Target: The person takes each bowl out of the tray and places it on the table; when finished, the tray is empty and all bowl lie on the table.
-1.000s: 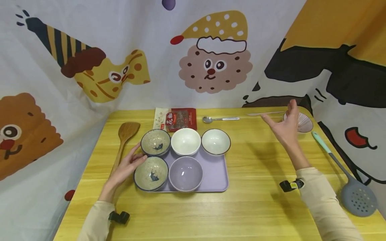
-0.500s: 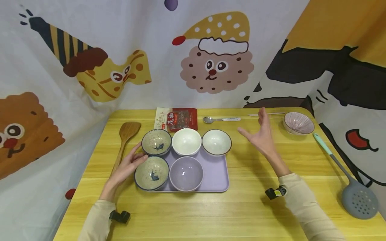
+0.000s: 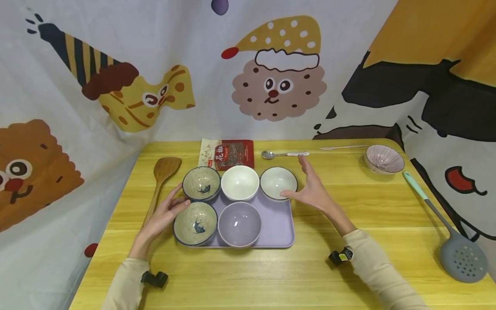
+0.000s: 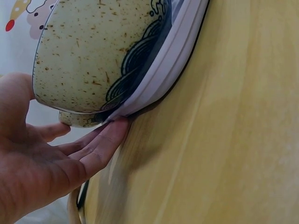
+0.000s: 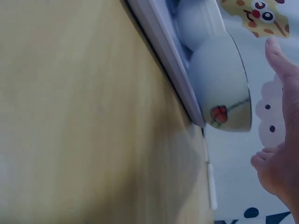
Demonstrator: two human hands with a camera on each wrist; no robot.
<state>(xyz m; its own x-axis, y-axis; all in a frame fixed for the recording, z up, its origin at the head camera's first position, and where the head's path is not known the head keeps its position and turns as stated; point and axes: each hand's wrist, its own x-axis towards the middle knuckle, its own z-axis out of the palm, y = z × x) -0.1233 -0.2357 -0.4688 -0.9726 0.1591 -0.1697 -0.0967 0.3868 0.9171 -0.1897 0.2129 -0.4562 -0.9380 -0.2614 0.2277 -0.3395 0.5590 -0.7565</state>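
Observation:
A lilac tray (image 3: pixel 280 230) carries several bowls. My left hand (image 3: pixel 162 218) is at the tray's left edge, beside two speckled bowls with blue fish, the rear one (image 3: pixel 193 181) and the front one (image 3: pixel 186 221). In the left wrist view its fingertips (image 4: pixel 119 128) touch the tray's edge, and the thumb lies by the bowl wall. My right hand (image 3: pixel 314 191), thumb and fingers spread, hovers at the right of a dark-rimmed white bowl (image 3: pixel 277 181). The right wrist view shows a gap between that hand and the bowl (image 5: pixel 219 84). A plain white bowl (image 3: pixel 239 181) and a purple bowl (image 3: pixel 239 224) occupy the middle.
Behind the tray lie a red seasoning packet (image 3: pixel 232 153) and a spoon (image 3: pixel 267 155). A wooden spatula (image 3: pixel 164 170) is at the left. Far right are a striped bowl (image 3: pixel 383 159), a thin wooden stick (image 3: pixel 341 147) and a grey skimmer (image 3: pixel 463 258).
My right hand has come leftward from near the striped bowl to the dark-rimmed white bowl, its fingers still spread. The left hand stays at the tray's left edge.

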